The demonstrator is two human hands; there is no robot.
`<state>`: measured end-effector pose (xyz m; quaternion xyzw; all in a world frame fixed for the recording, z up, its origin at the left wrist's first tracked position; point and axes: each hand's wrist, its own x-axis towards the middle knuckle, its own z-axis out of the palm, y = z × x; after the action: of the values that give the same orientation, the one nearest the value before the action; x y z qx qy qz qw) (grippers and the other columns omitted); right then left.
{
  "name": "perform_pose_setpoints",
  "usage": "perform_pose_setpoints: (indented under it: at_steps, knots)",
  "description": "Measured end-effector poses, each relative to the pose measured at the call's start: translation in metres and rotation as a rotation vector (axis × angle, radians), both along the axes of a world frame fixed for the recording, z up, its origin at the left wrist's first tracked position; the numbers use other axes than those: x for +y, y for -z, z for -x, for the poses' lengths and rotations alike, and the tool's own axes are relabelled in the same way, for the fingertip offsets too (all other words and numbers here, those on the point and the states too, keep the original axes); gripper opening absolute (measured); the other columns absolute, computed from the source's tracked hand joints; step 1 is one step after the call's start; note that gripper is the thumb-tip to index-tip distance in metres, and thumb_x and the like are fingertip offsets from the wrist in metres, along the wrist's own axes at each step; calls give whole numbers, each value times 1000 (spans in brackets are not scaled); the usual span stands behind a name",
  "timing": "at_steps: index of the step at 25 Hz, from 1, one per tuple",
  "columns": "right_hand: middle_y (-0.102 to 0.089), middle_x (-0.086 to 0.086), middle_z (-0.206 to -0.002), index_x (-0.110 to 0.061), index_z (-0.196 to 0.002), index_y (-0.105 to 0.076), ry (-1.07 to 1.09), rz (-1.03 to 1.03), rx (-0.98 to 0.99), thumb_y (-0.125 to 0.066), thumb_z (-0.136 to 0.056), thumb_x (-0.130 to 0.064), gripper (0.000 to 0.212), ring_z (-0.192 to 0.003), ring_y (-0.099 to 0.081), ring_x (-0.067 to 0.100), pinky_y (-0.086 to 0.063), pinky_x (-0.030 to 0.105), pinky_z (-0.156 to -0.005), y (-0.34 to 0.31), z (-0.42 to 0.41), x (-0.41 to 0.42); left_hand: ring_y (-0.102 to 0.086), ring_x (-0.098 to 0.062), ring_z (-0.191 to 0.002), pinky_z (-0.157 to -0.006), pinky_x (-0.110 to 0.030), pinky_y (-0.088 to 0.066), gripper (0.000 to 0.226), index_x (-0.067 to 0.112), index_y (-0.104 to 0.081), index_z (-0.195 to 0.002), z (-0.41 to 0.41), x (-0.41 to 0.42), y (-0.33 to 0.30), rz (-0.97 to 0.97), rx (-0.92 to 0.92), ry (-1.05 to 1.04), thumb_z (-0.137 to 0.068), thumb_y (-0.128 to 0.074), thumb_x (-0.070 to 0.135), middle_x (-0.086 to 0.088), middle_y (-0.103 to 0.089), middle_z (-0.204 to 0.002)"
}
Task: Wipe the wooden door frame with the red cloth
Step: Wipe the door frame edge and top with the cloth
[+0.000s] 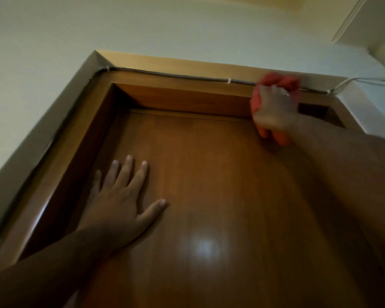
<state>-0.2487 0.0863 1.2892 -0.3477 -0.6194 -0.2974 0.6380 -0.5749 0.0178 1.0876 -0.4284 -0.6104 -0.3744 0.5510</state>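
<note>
Red cloth [276, 82] bunched in right hand [273, 112], pressed on top door frame [187, 96] nr right corner. Left hand [122, 196] flat, fingers spread, on door [209, 174]. Risk: cloth snagging cable [165, 74] along frame, popping clips.

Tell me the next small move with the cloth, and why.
Probably slide the right hand leftward along the top of the door frame: the red cloth is bunched near the right corner, and the stretch to its left lies unwiped ahead. The left hand braces on the door.
</note>
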Motion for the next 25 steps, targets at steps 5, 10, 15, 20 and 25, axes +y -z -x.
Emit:
perform_pose_setpoints:
  at_steps: [5, 10, 15, 20, 25]
  knots:
    - [-28, 9, -160, -22, -155, -21, -41, -309, -323, -77, -72, -15, 100, -145, -24, 34, -18, 45, -118, -7, 156, -64, 16, -18, -152, -120, -46, 13, 88, 54, 24, -144, 7, 0, 0, -36, 39, 55, -69, 2, 96, 9, 21, -163]
    - [-27, 11, -161, -18, -156, -18, 52, -415, -420, -73, -77, -14, 97, -146, -24, 33, -17, 50, -120, -6, 172, -65, 17, -18, -152, -117, -45, 16, 85, 54, 26, -142, 9, 0, -3, -28, 44, 62, -72, 0, 95, 10, 20, -164]
    - [-58, 20, -114, -11, -120, -44, 414, -401, -234, -69, -78, -10, 49, -103, -57, 40, -50, 55, -90, -19, 3, 5, 13, -22, -154, -120, -48, 11, 89, 49, 20, -149, 9, -3, 0, -4, 32, 20, -74, 2, 92, 4, 15, -167]
    - [-47, 31, -130, -2, -133, -37, 439, 58, -56, -68, -80, -19, 63, -118, -48, 48, -42, 57, -101, -22, -121, 55, 4, -28, -155, -122, -56, -1, 94, 45, 13, -155, 7, -6, 1, 44, -7, -31, -74, 4, 91, -1, 7, -170]
    - [-36, 25, -145, -6, -144, -31, 172, 192, -141, -77, -74, -37, 89, -130, -39, 43, -39, 52, -107, 4, -151, 59, -4, -36, -154, -121, -61, -10, 101, 32, 3, -159, -27, -15, 2, 117, -105, -125, -75, 3, 88, -8, 0, -170]
